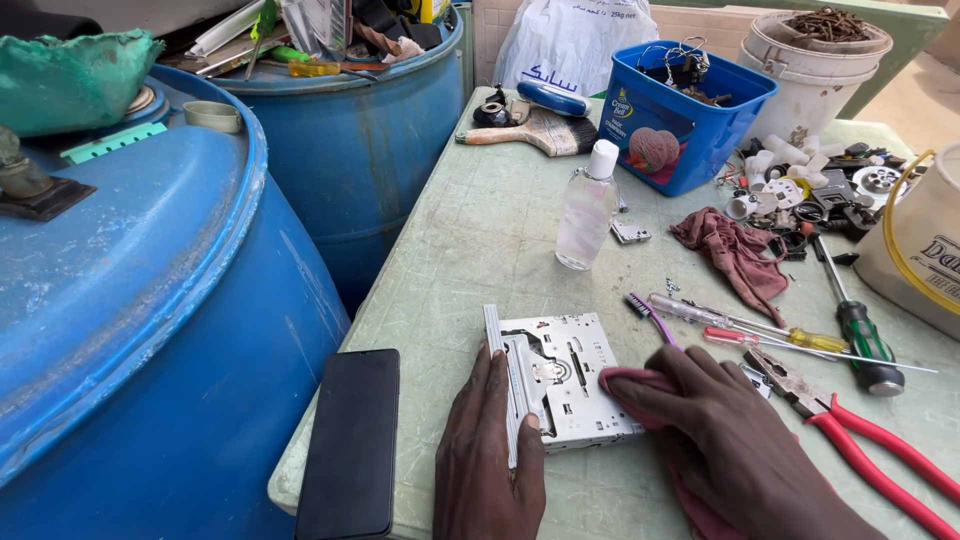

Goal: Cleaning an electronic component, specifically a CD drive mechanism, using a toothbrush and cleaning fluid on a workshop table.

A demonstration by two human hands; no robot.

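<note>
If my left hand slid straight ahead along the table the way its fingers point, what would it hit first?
The left hand points up the table beside the metal drive unit. Beyond its fingertips the table looks bare; the clear plastic bottle seems nearest, slightly right, though depth is uncertain.

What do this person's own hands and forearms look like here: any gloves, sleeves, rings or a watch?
Both are bare. The left hand and right hand wear no gloves, and no rings show on the visible fingers. No sleeve, watch or band appears on the part of either forearm in view; the frame's lower edge cuts them off.
</note>
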